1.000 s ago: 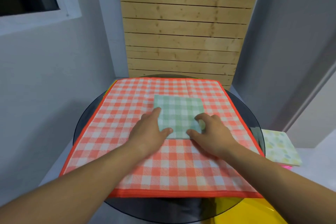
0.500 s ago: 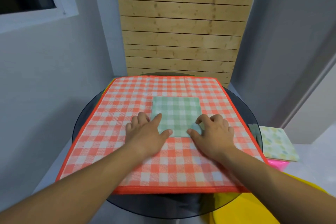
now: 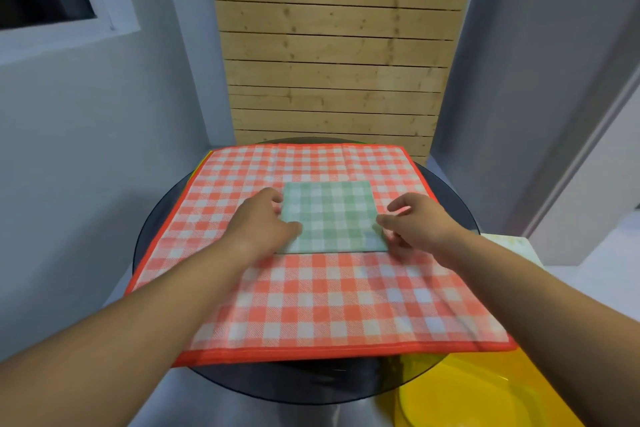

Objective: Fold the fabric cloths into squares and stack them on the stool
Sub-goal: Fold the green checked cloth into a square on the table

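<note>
Left hand (image 3: 258,222), right hand (image 3: 420,224) bare; forearms (image 3: 156,305) bare.

Green checked cloth (image 3: 329,215) folded square; flat atop spread red checked cloth (image 3: 311,305).

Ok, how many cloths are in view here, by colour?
Orange-red checked cloth: 1
Green checked folded cloth: 1
Pale yellow patterned cloth: 1
Total: 3, plus a yellow edge under the orange-red one, maybe another.

A soft, matt green checked cloth (image 3: 329,215) lay on a larger matt red checked cloth (image 3: 311,305) with a visible weave, over a smooth, glossy dark glass tabletop (image 3: 311,381). Behind stood knotty, unvarnished wooden slats (image 3: 332,55); nearby, a shiny yellow plastic surface (image 3: 467,399).
</note>
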Demonstrator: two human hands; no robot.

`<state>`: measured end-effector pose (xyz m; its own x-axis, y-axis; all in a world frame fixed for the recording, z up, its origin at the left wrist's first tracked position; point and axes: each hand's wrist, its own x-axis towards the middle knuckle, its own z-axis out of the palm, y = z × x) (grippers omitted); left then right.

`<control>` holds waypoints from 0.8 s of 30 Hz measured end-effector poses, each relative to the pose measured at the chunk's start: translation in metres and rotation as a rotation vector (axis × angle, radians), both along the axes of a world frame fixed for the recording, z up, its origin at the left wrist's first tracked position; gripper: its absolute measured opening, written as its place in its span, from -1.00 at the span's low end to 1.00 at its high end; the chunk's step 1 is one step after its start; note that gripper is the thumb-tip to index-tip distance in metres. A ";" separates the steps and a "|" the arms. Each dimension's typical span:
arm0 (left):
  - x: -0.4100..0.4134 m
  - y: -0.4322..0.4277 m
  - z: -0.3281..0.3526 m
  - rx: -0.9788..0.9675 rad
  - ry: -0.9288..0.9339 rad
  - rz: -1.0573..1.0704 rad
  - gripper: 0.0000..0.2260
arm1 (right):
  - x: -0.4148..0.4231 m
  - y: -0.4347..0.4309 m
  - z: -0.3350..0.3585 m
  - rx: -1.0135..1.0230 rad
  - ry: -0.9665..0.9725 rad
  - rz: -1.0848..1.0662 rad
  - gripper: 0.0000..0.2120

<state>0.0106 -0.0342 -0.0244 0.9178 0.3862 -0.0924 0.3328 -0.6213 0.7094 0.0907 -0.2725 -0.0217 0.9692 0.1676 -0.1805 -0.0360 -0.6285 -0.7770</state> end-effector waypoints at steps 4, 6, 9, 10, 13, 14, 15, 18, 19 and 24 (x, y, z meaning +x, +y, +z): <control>0.016 0.005 0.003 -0.214 0.033 0.128 -0.75 | 0.005 0.009 0.006 0.049 0.047 -0.048 -0.75; 0.021 0.006 0.004 -0.226 0.047 0.146 -0.80 | 0.007 0.013 0.006 0.069 0.088 -0.053 -0.73; 0.021 0.005 0.002 -0.254 0.039 0.160 -0.82 | 0.011 0.016 0.000 0.102 0.107 -0.061 -0.59; 0.020 0.003 0.001 -0.290 0.024 0.165 -0.82 | 0.010 0.016 -0.002 0.121 0.101 -0.062 -0.54; 0.016 -0.007 -0.002 -0.402 -0.055 0.178 -0.79 | 0.008 0.008 -0.005 0.215 0.040 -0.051 -0.50; 0.015 -0.013 -0.002 -0.433 -0.089 0.173 -0.77 | 0.006 0.003 -0.003 0.243 0.007 -0.042 -0.52; 0.014 -0.020 -0.002 -0.463 -0.125 0.165 -0.76 | 0.004 -0.004 -0.001 0.260 -0.036 -0.032 -0.55; 0.014 -0.049 0.002 -0.544 -0.222 0.134 -0.77 | -0.003 -0.038 0.010 0.261 -0.161 -0.044 -0.60; 0.015 -0.062 0.003 -0.567 -0.243 0.117 -0.77 | -0.005 -0.052 0.014 0.280 -0.186 -0.062 -0.61; 0.025 -0.146 0.006 -0.646 -0.319 0.001 -0.76 | -0.015 -0.137 0.029 0.404 -0.221 -0.220 -0.58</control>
